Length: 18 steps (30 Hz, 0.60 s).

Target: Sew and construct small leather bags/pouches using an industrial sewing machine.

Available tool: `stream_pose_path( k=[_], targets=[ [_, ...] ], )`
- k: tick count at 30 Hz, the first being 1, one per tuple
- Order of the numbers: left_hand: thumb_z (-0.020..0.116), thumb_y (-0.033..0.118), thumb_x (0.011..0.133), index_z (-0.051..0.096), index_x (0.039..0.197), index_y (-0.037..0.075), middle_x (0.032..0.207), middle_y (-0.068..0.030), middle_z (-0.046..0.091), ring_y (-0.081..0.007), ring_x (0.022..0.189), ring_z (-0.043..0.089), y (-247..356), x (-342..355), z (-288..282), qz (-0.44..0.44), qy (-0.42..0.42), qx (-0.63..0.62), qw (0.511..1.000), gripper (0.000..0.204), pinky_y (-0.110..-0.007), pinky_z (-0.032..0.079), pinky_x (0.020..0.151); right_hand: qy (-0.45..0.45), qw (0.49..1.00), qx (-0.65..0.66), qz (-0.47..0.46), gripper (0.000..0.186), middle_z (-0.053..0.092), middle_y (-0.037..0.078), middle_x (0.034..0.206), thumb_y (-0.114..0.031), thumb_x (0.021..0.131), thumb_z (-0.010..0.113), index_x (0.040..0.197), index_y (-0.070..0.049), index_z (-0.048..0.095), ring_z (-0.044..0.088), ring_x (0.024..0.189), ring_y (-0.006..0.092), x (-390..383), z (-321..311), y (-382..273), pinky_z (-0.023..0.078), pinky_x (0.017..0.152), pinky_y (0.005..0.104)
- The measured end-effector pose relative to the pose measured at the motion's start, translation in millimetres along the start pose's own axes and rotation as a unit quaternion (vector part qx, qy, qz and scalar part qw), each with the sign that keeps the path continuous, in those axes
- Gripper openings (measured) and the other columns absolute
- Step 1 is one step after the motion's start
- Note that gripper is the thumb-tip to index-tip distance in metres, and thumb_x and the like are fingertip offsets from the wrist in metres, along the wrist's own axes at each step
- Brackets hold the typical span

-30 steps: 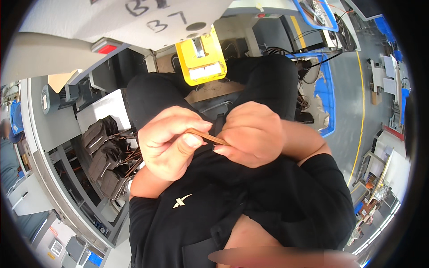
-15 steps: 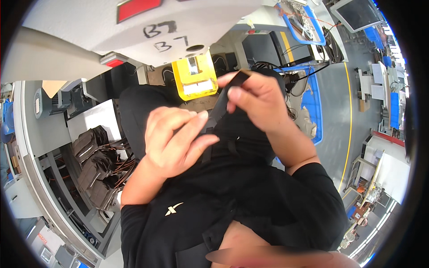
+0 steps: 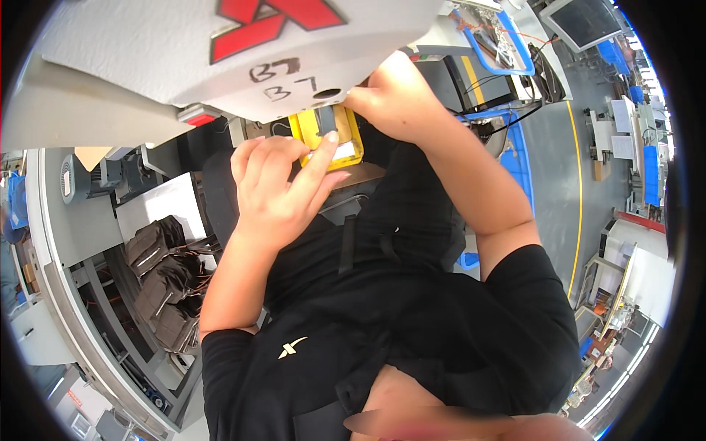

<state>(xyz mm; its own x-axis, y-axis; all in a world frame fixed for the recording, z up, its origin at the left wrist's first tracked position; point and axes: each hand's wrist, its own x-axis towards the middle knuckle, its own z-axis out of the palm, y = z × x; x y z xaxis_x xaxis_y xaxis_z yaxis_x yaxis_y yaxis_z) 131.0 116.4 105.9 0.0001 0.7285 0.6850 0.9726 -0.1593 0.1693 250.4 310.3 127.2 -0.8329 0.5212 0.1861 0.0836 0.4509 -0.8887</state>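
Note:
My right hand [image 3: 393, 95] is raised under the white machine housing [image 3: 147, 66], its fingers closed on a small dark flat part [image 3: 326, 117]. The part stands in front of a yellow fixture [image 3: 349, 143] just below the housing. My left hand [image 3: 276, 195] is lower and to the left. Its fingers are spread, and the index fingertip touches the yellow fixture beside the dark part. It holds nothing that I can see. Both forearms rise from my black shirt [image 3: 382, 323].
Stacks of dark parts with thin wires [image 3: 162, 283] sit in a grey rack at the left. A blue tray [image 3: 500, 44] and a monitor [image 3: 581, 22] are at the upper right. Beyond them lies grey floor with a yellow line [image 3: 577, 184].
Both hands have risen from my chest toward the machine. My right hand carried the dark part up to the yellow fixture, and my left hand let go of it and opened.

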Motion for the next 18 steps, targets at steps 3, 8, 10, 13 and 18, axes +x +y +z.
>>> stream_pose_path(
  k=[3, 8, 10, 13, 18],
  targets=[
    [0.089, 0.03, 0.063, 0.075, 0.121, 0.019, 0.098, -0.0014, 0.059, -0.0234, 0.092, 0.058, -4.7, 3.6, -0.3, -0.007, -0.012, 0.035, 0.999, 0.06, -0.043, 0.041, 0.088, 0.001, 0.994, -0.102, -0.029, 0.02, 0.07, 0.01, 0.086, -0.019, 0.089, 0.074, 0.097, -0.001, 0.069, 0.068, 0.082, 0.0208, 7.2, 3.8, -7.5, 0.054, 0.078, 0.0351],
    [0.084, 0.029, 0.06, 0.074, 0.122, 0.025, 0.099, 0.0011, 0.056, -0.021, 0.096, 0.057, -13.8, 3.1, 1.8, -0.012, -0.042, 0.083, 0.996, 0.063, -0.046, 0.041, 0.095, -0.001, 0.978, -0.203, -0.046, 0.022, 0.071, 0.011, 0.087, -0.02, 0.088, 0.073, 0.099, -0.002, 0.071, 0.07, 0.088, 0.0252, 11.4, 2.9, -10.5, 0.054, 0.083, 0.0376],
    [0.086, 0.021, 0.059, 0.075, 0.122, 0.025, 0.096, 0.0016, 0.056, -0.0208, 0.09, 0.055, -13.7, 7.9, -1.7, 0.003, -0.051, 0.101, 0.994, 0.063, -0.042, 0.039, 0.087, -0.004, 0.981, -0.183, -0.055, 0.023, 0.072, 0.011, 0.089, -0.02, 0.088, 0.073, 0.102, -0.003, 0.072, 0.071, 0.091, 0.0253, 12.9, 3.3, -9.3, 0.054, 0.084, 0.0373],
    [0.086, 0.022, 0.058, 0.075, 0.121, 0.023, 0.095, 0.0025, 0.055, -0.0206, 0.09, 0.055, -11.5, 13.9, -6.6, 0.023, -0.074, 0.101, 0.992, 0.064, -0.042, 0.039, 0.086, -0.014, 0.986, -0.167, -0.026, 0.024, 0.073, 0.011, 0.094, -0.019, 0.088, 0.073, 0.105, -0.003, 0.073, 0.071, 0.093, 0.0252, 13.7, 1.2, -9.9, 0.054, 0.085, 0.0371],
    [0.085, 0.022, 0.057, 0.075, 0.121, 0.015, 0.095, 0.0014, 0.056, -0.0209, 0.09, 0.056, -12.1, 19.8, -9.8, 0.063, -0.102, 0.099, 0.988, 0.065, -0.04, 0.042, 0.081, -0.018, 0.986, -0.159, -0.045, 0.025, 0.073, 0.012, 0.101, -0.021, 0.09, 0.07, 0.107, -0.003, 0.073, 0.071, 0.097, 0.027, 12.5, -3.0, -8.1, 0.054, 0.088, 0.0381]
  ],
)
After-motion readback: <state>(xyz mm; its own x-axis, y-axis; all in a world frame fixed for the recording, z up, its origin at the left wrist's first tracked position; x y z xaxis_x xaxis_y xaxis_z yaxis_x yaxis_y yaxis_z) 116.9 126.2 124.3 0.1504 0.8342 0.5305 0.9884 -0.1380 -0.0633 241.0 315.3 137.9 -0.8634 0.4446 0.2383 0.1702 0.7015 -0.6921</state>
